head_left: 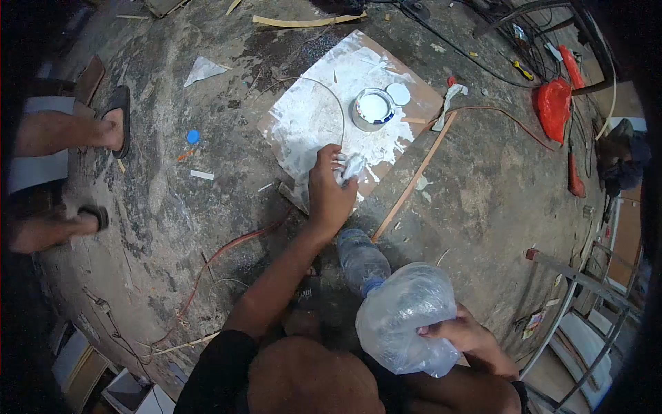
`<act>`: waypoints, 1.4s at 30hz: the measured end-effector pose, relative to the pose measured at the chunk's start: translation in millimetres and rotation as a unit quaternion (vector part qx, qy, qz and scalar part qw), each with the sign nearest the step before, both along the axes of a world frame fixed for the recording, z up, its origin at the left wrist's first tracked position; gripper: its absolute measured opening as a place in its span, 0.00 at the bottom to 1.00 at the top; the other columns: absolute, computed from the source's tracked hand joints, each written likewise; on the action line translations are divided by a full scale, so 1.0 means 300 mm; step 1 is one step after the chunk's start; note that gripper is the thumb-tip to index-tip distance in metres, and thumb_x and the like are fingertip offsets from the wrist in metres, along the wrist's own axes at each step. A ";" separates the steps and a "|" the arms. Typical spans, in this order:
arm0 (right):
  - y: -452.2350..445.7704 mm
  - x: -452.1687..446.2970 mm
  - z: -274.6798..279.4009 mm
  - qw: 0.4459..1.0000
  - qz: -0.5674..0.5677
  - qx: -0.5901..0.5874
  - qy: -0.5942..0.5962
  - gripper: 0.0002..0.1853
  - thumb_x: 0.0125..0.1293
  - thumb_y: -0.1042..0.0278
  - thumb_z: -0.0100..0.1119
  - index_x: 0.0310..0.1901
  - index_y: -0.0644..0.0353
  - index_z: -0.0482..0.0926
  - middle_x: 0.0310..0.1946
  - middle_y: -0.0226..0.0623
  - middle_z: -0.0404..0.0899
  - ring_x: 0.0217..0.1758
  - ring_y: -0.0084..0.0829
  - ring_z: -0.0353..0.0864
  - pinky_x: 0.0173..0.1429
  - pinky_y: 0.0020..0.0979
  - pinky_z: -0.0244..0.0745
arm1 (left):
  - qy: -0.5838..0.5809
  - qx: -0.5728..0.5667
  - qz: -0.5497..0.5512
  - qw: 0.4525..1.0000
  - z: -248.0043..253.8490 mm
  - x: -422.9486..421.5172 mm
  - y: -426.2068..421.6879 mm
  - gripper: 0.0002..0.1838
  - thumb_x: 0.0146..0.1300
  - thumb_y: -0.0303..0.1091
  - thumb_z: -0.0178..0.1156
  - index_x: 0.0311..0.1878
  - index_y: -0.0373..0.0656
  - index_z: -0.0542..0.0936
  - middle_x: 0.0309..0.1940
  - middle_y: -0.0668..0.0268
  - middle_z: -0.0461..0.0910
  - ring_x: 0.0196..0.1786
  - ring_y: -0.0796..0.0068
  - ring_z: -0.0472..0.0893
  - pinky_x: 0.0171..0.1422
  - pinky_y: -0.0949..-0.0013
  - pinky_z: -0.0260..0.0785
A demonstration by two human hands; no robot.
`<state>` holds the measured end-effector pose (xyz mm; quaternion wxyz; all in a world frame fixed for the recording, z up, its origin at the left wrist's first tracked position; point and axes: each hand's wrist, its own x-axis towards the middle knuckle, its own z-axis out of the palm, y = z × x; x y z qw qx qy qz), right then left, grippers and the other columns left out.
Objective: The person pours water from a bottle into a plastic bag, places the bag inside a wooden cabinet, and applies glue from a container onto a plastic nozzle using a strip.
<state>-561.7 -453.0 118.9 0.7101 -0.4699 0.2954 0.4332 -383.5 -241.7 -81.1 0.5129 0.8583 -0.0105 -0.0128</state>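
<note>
My left hand [331,193] is closed, fingers curled around a small shiny white wad [354,165], over the near edge of a paint-smeared board [303,114]. What the wad is made of cannot be made out. An open can of white paint [373,109] stands on the board, a round white lid [398,94] lying beside it. My right hand [463,334] grips a puffed-out clear plastic bag [407,317] above my knee. Left of the bag is a clear plastic bottle [362,259] with a blue cap, the cap end against the bag.
Another person's sandalled foot [117,127] is at the left. A thin wooden strip [417,172] lies right of the board. Red hose [241,238] and dark cables [455,45] cross the floor. A metal frame [586,283] stands at the right, below a red plastic bag [554,110].
</note>
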 end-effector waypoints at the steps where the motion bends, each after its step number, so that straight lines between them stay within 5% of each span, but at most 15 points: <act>1: -0.003 0.002 0.002 1.000 0.007 -0.002 0.007 0.26 0.67 0.72 0.71 0.65 0.59 0.76 0.53 0.28 0.83 0.57 0.24 0.79 0.64 0.34 0.75 | 0.001 0.016 -0.008 1.000 0.005 -0.004 0.005 0.34 0.54 0.20 0.72 0.64 0.42 0.70 0.49 0.51 0.82 0.54 0.55 0.83 0.60 0.55 0.74; 4: 0.002 0.001 0.002 1.000 -0.006 0.013 -0.012 0.26 0.67 0.71 0.71 0.65 0.59 0.75 0.53 0.29 0.83 0.57 0.24 0.79 0.65 0.33 0.74 | 0.047 -0.036 0.000 0.998 -0.005 -0.019 0.026 0.35 0.55 0.20 0.72 0.66 0.43 0.70 0.48 0.52 0.82 0.55 0.57 0.82 0.61 0.55 0.74; 19: -0.008 0.002 0.001 0.999 0.039 0.000 0.002 0.29 0.67 0.70 0.71 0.68 0.59 0.73 0.56 0.31 0.83 0.60 0.26 0.80 0.66 0.36 0.74 | -0.051 0.060 -0.023 0.997 -0.047 -0.005 0.058 0.33 0.56 0.27 0.73 0.66 0.44 0.74 0.50 0.61 0.82 0.60 0.57 0.74 0.71 0.52 0.61; 42: 0.010 0.022 0.021 1.000 0.005 -0.003 -0.005 0.31 0.65 0.69 0.73 0.68 0.59 0.73 0.58 0.32 0.83 0.61 0.27 0.79 0.68 0.36 0.74 | -0.103 0.079 -0.007 0.992 -0.099 0.052 0.063 0.34 0.49 0.30 0.77 0.62 0.49 0.77 0.45 0.66 0.83 0.52 0.64 0.80 0.71 0.53 0.54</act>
